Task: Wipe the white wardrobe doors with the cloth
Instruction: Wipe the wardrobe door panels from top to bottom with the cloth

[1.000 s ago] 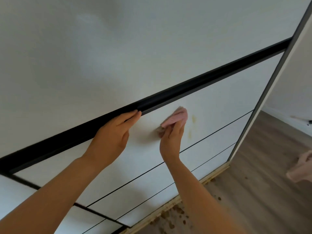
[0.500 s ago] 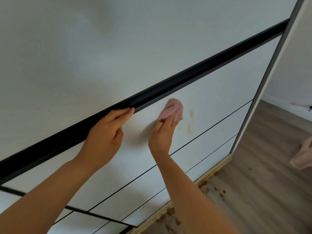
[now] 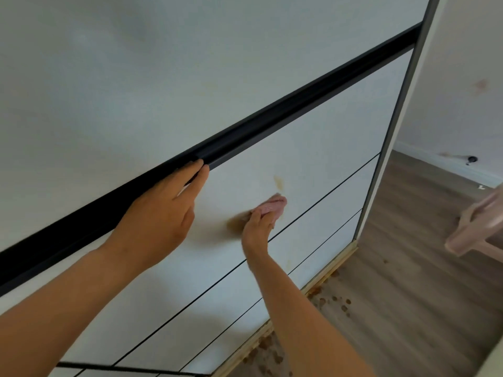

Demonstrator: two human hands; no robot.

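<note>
Change: the right hand [image 3: 257,229] and the cloth [image 3: 273,206] sat level with the yellowish stain [image 3: 279,182] and left of it half a second ago. They are now directly below it. The left hand [image 3: 160,210] has stayed on the black rail [image 3: 272,115].
Cloth: pink, bunched, centre of frame, pressed against the lower white panel of the wardrobe door [image 3: 313,148], just under the stain.
Right hand: fingers bent over the near end of the cloth, holding it to the panel. The outline is motion-blurred and the thumb is not clear.
Left hand: left of centre, fingers straight and held together, fingertips touching the lower edge of the rail, palm toward the door.
Smear: a brownish blur [image 3: 235,224] on the panel just left of the right hand. Whether it is dirt or shadow cannot be told.
Door: the rail runs diagonally from lower left to upper right. Thin black lines [image 3: 326,186] cross the panel below the hands.
Floor: wood-look floor [image 3: 408,295] at lower right, with brown spots [image 3: 334,303] scattered near the wardrobe's base strip [image 3: 326,276].
Right edge: a pale pink object [image 3: 473,227], partly cut off, well apart from the hands.
</note>
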